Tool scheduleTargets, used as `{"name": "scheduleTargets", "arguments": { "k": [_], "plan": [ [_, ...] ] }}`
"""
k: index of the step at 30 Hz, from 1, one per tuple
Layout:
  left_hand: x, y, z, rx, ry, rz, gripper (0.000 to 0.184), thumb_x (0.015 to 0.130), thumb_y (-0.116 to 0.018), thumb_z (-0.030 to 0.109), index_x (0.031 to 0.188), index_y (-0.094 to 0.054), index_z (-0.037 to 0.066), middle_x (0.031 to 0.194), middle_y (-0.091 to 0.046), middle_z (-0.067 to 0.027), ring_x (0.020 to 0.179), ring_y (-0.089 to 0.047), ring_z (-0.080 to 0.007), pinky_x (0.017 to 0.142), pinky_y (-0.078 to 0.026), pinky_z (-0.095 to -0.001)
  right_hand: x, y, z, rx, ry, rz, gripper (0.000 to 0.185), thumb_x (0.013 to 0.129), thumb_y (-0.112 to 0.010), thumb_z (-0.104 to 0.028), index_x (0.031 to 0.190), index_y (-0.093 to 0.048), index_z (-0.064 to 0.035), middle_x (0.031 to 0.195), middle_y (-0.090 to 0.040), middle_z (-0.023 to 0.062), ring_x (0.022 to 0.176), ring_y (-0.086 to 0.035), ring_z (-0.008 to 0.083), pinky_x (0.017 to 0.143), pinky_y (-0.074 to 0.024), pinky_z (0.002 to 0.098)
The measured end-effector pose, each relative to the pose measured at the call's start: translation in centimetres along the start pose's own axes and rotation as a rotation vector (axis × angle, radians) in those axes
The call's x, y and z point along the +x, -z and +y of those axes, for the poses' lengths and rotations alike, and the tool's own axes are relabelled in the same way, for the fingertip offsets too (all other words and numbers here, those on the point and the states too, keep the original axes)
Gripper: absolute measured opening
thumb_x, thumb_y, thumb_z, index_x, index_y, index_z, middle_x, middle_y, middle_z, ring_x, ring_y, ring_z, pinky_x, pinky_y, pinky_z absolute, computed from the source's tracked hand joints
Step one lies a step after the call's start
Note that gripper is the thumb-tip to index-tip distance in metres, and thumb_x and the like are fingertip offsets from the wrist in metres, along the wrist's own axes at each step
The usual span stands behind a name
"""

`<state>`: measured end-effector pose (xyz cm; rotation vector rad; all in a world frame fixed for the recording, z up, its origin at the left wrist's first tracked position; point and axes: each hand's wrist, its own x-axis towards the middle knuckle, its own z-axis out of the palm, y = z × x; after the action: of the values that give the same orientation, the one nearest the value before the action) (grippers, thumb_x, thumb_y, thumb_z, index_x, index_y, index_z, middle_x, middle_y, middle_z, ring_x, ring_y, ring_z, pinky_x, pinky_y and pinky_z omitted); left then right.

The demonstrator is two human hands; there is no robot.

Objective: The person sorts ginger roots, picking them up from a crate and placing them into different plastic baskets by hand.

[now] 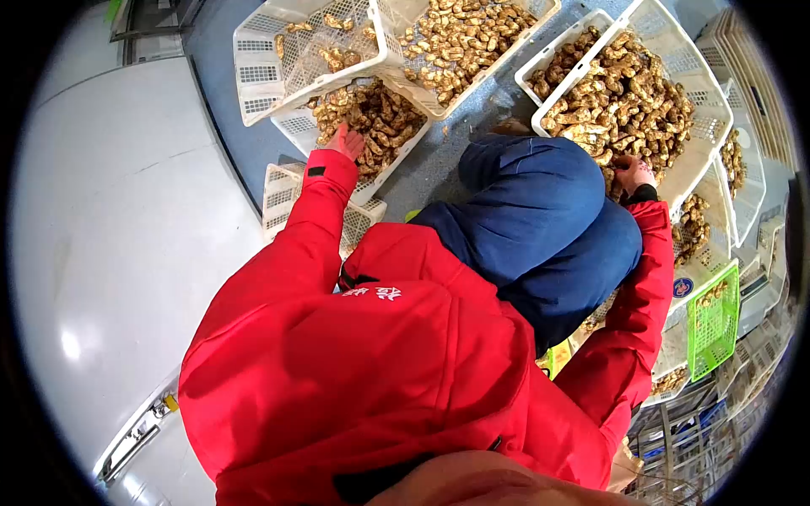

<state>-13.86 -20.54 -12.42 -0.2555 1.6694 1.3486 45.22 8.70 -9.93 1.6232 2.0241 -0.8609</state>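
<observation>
My left hand (347,142) reaches over a white crate (412,145) at the upper left, at the edge of a pile of brown, knobbly mushroom-like pieces (381,122). Its fingers are apart, and no piece shows in them. On the right, my right hand (634,174) rests at the near edge of a fuller heap of the same pieces (629,101) in a large white crate (707,126). The fingers of that hand are curled down into the heap, and what they hold, if anything, is hidden. Red sleeves cover both arms.
Two more white crates (257,74) with pieces stand at the top. A small white crate (535,71) touches the large one. Down the right side are further crates and a green basket (714,325). My knees (540,202) are between the hands; a pale panel (126,211) fills the left.
</observation>
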Motion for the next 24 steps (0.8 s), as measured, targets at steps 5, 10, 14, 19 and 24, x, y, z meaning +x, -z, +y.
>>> {"name": "scheduleTargets", "arguments": {
  "k": [5,10,14,19,24],
  "plan": [
    [0.2,-5.4,1.0,0.196,0.111,-0.323,0.034,0.088,-0.047,0.017,0.118,-0.047,0.001,0.118,-0.052,-0.0152,0.106,-0.053,-0.0287,0.091,-0.044,-0.0397,-2.8,5.2,-2.3,0.380,-0.052,0.270,0.031,0.074,-0.062,-0.027,0.098,-0.065,-0.0078,0.090,-0.066,0.0115,0.085,-0.062,0.0197,0.079,-0.0469,0.0300],
    [-7.7,-21.5,4.0,0.405,-0.089,-0.779,0.030,0.086,-0.044,0.007,0.113,-0.051,-0.002,0.112,-0.055,-0.0139,0.099,-0.057,-0.0233,0.086,-0.046,-0.0322,-4.3,10.2,-6.2,1.452,0.394,0.227,0.031,0.081,-0.061,-0.010,0.110,-0.057,0.0002,0.101,-0.062,0.0056,0.091,-0.058,0.0116,0.079,-0.0446,0.0239],
    [-13.5,-32.3,4.7,0.421,0.003,-1.152,0.036,0.088,-0.047,0.015,0.120,-0.045,-0.002,0.110,-0.056,-0.0128,0.097,-0.057,-0.0207,0.085,-0.046,-0.0300,-6.8,13.6,-10.7,1.414,0.527,0.214,0.033,0.080,-0.062,-0.011,0.112,-0.057,-0.0018,0.101,-0.062,0.0034,0.091,-0.056,0.0101,0.083,-0.0431,0.0233],
    [-20.6,-38.5,3.3,0.542,-0.062,-1.225,0.039,0.091,-0.048,0.030,0.118,-0.046,0.001,0.104,-0.058,-0.0117,0.091,-0.060,-0.0224,0.073,-0.049,-0.0293,-8.2,14.6,-14.9,1.399,0.647,0.225,0.030,0.079,-0.061,-0.008,0.108,-0.060,-0.0018,0.096,-0.062,0.0030,0.087,-0.055,0.0094,0.080,-0.0424,0.0232],
    [-19.0,-37.0,3.7,0.486,-0.043,-1.171,0.037,0.089,-0.048,0.024,0.115,-0.050,-0.001,0.103,-0.060,-0.0123,0.089,-0.061,-0.0227,0.071,-0.049,-0.0317,-6.4,12.6,-15.3,1.414,0.580,0.292,0.029,0.082,-0.059,-0.013,0.108,-0.060,-0.0023,0.093,-0.062,0.0032,0.081,-0.057,0.0088,0.074,-0.0450,0.0223]
  ]
}}
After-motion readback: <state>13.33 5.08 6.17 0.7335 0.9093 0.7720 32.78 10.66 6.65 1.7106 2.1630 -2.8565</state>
